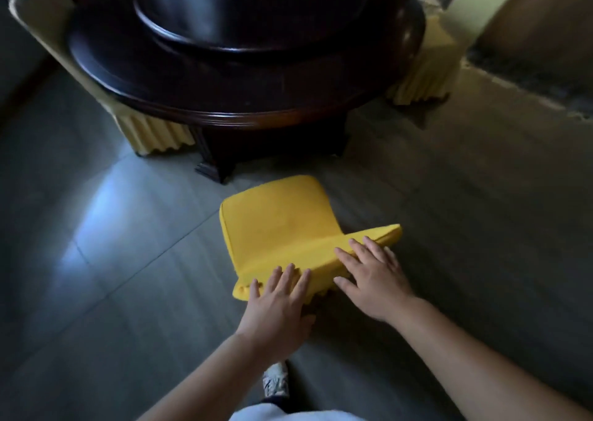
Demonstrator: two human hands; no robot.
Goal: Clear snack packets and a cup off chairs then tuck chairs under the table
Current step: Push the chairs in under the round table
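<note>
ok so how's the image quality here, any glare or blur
Head view: dim overall; pale window glare on the grey tiled floor at left; motion blur smears the dark round wooden table; wide-angle bending at the edges; the bright yellow fabric chair and both hands stay fairly sharp.

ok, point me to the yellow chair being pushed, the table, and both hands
yellow chair point(272, 225): head view, middle of the seat cushion.
table point(244, 106): head view, dark rounded front rim.
left hand point(276, 302): head view, back of the hand, on the chair's backrest top.
right hand point(375, 279): head view, back of the hand.
</note>
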